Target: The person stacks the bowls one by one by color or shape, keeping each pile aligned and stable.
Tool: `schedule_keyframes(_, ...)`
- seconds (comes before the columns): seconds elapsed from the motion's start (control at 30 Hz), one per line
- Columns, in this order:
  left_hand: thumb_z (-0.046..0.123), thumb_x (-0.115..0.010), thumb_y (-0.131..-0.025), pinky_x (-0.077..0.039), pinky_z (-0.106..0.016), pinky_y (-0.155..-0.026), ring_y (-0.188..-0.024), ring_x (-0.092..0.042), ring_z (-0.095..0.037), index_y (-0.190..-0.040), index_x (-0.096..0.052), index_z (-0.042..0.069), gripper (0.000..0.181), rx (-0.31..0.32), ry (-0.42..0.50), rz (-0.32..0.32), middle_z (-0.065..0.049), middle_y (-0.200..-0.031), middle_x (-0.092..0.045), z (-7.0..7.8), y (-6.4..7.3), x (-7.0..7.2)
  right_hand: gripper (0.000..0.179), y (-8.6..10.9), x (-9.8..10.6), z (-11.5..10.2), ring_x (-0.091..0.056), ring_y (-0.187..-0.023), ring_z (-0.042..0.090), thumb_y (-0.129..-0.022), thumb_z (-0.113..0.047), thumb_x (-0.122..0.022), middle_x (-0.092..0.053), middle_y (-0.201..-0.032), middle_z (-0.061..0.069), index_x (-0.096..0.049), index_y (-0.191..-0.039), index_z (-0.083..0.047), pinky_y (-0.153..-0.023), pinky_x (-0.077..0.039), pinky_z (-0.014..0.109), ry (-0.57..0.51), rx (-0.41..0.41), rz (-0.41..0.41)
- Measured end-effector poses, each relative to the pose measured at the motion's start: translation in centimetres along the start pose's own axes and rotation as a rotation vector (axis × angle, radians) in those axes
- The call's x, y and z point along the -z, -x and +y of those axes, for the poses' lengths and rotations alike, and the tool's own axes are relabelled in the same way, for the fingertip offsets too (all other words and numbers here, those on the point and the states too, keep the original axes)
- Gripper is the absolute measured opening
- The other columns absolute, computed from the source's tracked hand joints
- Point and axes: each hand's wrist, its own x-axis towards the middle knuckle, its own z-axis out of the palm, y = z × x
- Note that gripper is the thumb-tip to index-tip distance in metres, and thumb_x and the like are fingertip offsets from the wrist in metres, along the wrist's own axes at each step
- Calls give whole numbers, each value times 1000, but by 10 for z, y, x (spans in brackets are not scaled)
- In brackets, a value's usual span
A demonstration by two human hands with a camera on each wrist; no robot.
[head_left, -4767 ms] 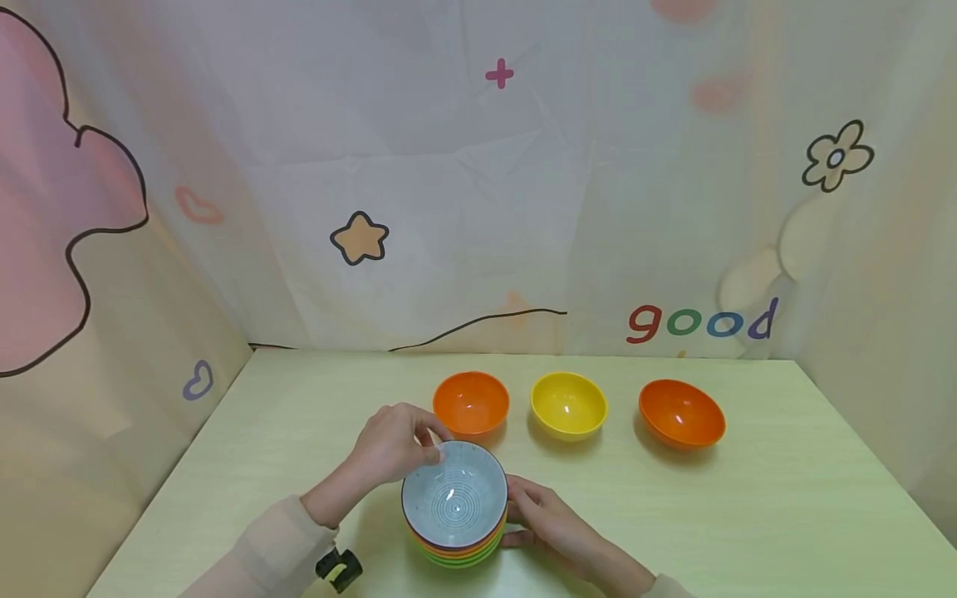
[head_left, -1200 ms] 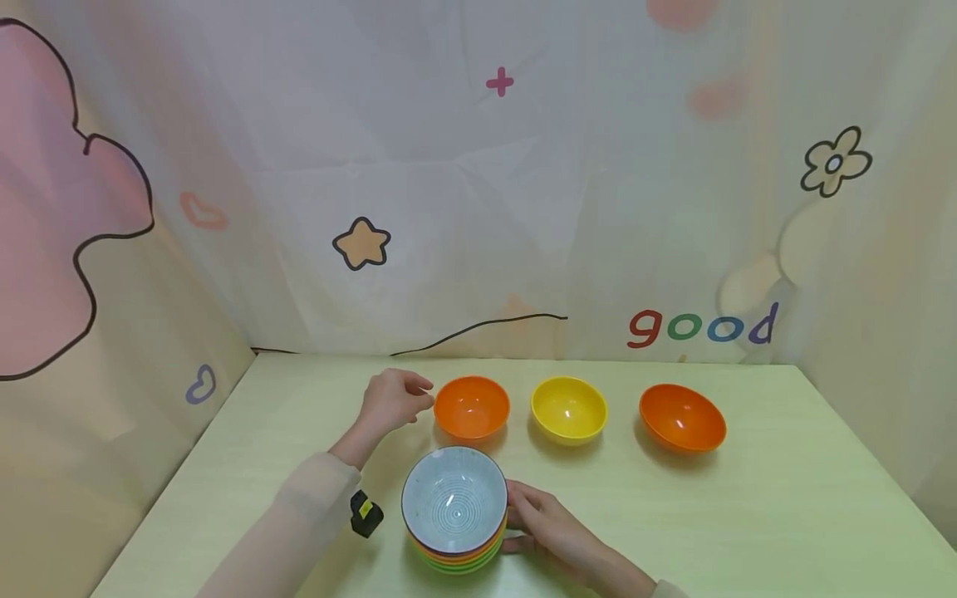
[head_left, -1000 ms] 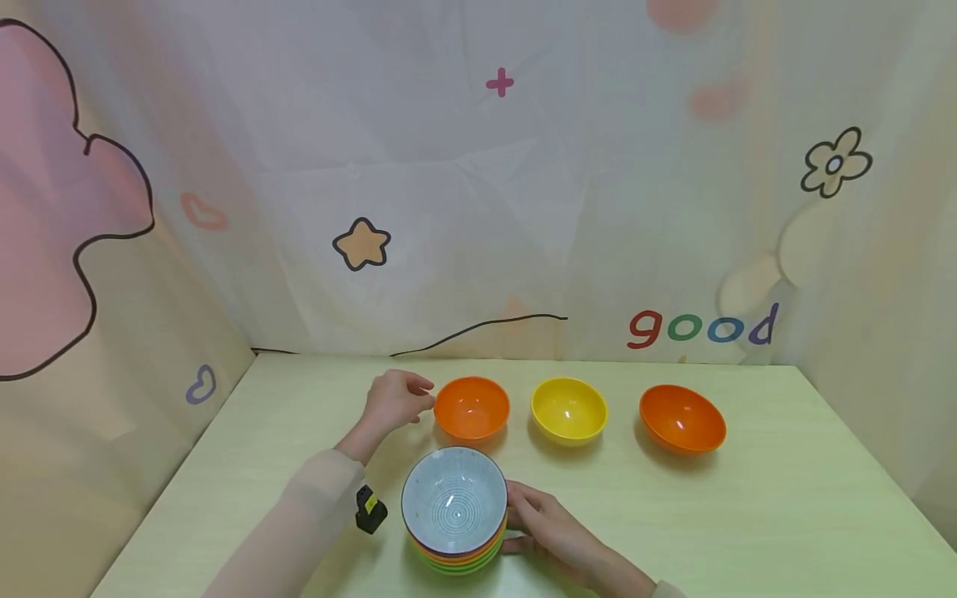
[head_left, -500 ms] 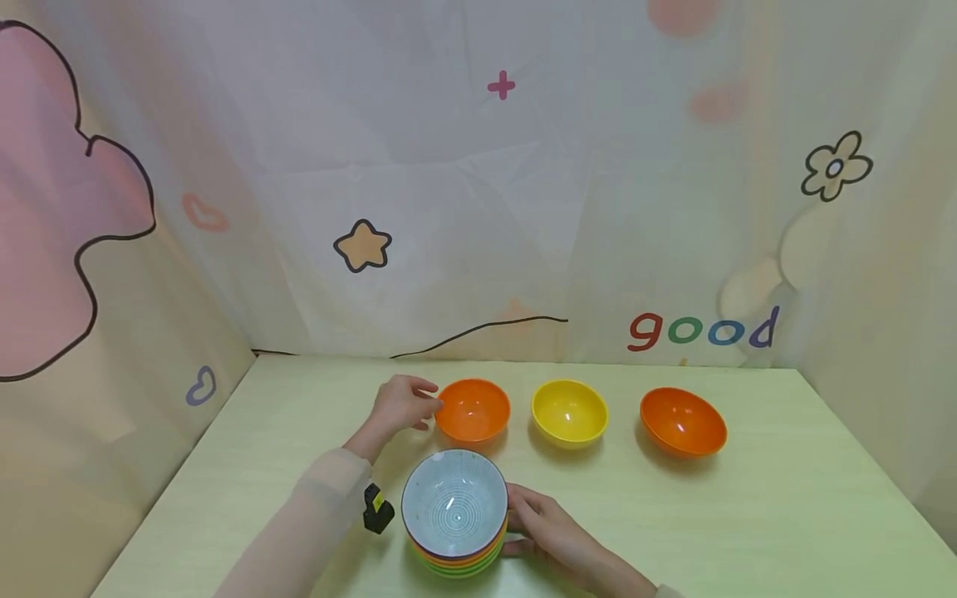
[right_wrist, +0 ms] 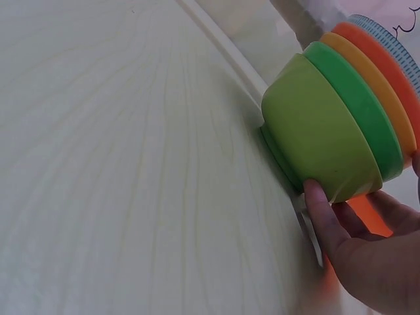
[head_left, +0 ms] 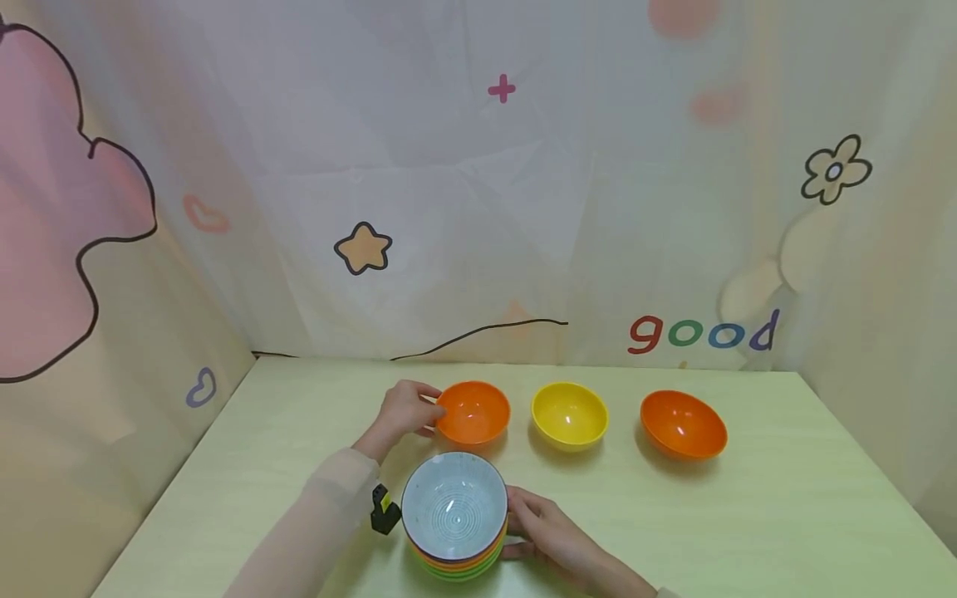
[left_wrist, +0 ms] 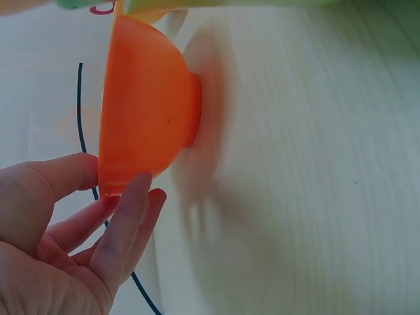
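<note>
My left hand (head_left: 406, 410) is at the left edge of an orange bowl (head_left: 473, 414), thumb at its rim and fingers against its outer wall. In the left wrist view the fingers (left_wrist: 125, 230) lie under the bowl's side, and its foot rests on the table. In front stands a stack of nested bowls (right_wrist: 321, 125), green below, then orange tones, topped by a grey-blue bowl (head_left: 454, 507) with ring lines and a dark rim. My right hand (head_left: 549, 531) holds the stack's right side; the right wrist view has its fingers (right_wrist: 321, 210) against the lowest green bowl.
A yellow bowl (head_left: 570, 417) and a tilted darker orange bowl (head_left: 684, 425) stand to the right in the back row. A printed curtain (head_left: 463, 191) closes off the back of the pale table (head_left: 748, 515). A black wrist device (head_left: 385, 510) sits beside the left sleeve.
My left hand has left the grey-blue bowl's rim, moved back to the orange bowl and closed on its left edge. The right hand has stayed at the stack.
</note>
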Motion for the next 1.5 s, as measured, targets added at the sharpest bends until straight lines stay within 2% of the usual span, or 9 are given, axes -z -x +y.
schedule_keyframes(0.6,-1,-66,-78,-57,-32,-60,-64,-67,-21,-111,-61,-5,34,39,40,2,-20,-93,-65,2,0,-3,65,1,-1,0,-57,-107,20,-95,-44,-39,-51,-132,14,-30,-142,0,-85,-53,38,-1,3,-7)
schedule_keyframes(0.97,0,-65,-79,-55,-25,-55,-59,-66,-18,-112,-61,-3,34,41,0,9,-20,-95,-63,4,-1,-6,66,1,0,-1,-57,-108,20,-94,-45,-41,-51,-133,14,-31,-142,-1,-86,-52,36,-9,-2,-12)
schedule_keyframes(1.5,0,-65,-79,-55,-26,-52,-60,-67,-20,-109,-63,-2,31,45,-75,60,-20,-96,-64,10,4,8,64,1,0,0,-56,-110,22,-97,-42,-38,-47,-136,17,-27,-143,1,-87,-52,38,-13,22,-26)
